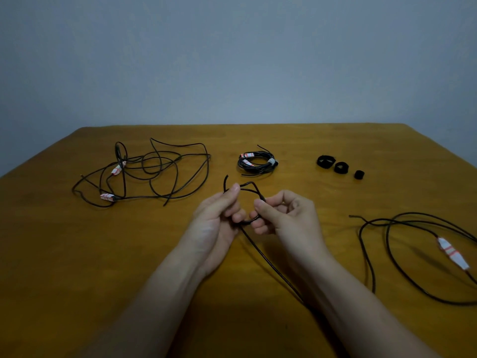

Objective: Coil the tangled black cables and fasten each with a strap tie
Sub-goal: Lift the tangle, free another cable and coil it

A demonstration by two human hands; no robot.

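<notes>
One bundle (258,162) is already coiled and bound with a pale band; it lies at the far middle of the desk (77,254). A second cable (268,262) is only just begun. Its end is pinched between the thumb and fingers (233,189) of the left hand (219,218), and a small first loop is gripped in the curled fingers of the right hand (286,215), just above the middle of the desk. From the hands the cable is led back toward the person and is lost under the right forearm. Whether it joins the loose cable (413,254), laid in wide loops at the right, cannot be told. A tangle (142,171) is spread at the far left, apart from the hands. Three black ties (341,167) are set in a row at the far right.

The task is judged to be at an early stage: one coil is fastened and one barely started. The rest of the held cable remains to be wound and strapped, and the tangle is yet to be separated. How many cables are in the tangle cannot be told.
</notes>
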